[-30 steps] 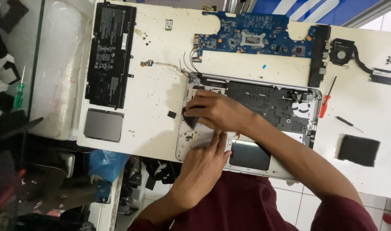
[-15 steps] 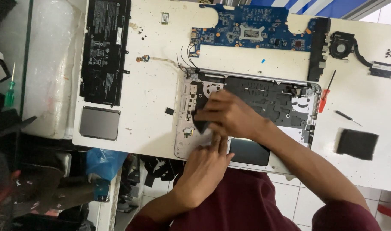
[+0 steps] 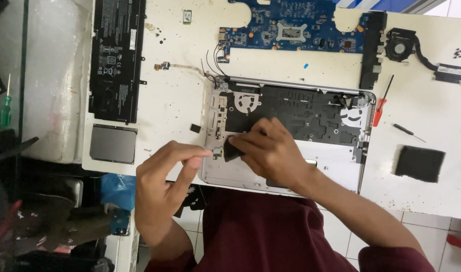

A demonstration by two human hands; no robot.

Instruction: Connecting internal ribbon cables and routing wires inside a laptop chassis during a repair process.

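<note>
An opened silver laptop base (image 3: 336, 166) with a dark inner plate lies on the white table. My right hand (image 3: 270, 151) rests on its lower left part and pinches a small black flat piece (image 3: 232, 147) at the base's left edge, beside a tiny green board (image 3: 216, 152). My left hand (image 3: 165, 181) hovers just left of the base, over the table's front edge. Its thumb and forefinger are pinched together; whether anything sits between them is too small to tell.
A blue motherboard (image 3: 291, 27) lies behind the base. A black battery (image 3: 117, 55) and grey touchpad (image 3: 113, 144) lie at left. At right are a fan with heat pipe (image 3: 407, 48), a red screwdriver (image 3: 380, 103), a thin black tool (image 3: 409, 132) and a black pad (image 3: 419, 162).
My left hand has pulled off the laptop base to the left and now hovers beside it. My right hand has slid down and left, lifting the black piece. The camera moved closer.
</note>
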